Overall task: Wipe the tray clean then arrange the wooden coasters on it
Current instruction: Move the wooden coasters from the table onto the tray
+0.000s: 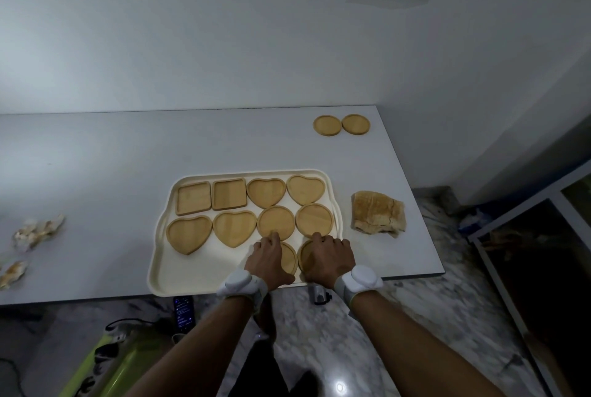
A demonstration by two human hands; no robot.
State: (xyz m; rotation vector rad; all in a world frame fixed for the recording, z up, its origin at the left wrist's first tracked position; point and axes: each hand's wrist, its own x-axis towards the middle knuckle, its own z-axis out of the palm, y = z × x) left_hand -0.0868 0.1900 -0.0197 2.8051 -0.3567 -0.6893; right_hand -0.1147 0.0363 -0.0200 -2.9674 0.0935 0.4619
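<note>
White wristbands (361,280), bare forearms

On cream plastic tray (166,281): two square wooden coasters (193,198), four heart-shaped wooden coasters (266,192), four round wooden coasters (276,222). Beyond tray: two round coasters (327,125).

A home room: white table (96,156), marble floor (319,332), bare walls (224,29).

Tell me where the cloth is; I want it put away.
The cloth lies crumpled on the table, just right of the tray.
</note>
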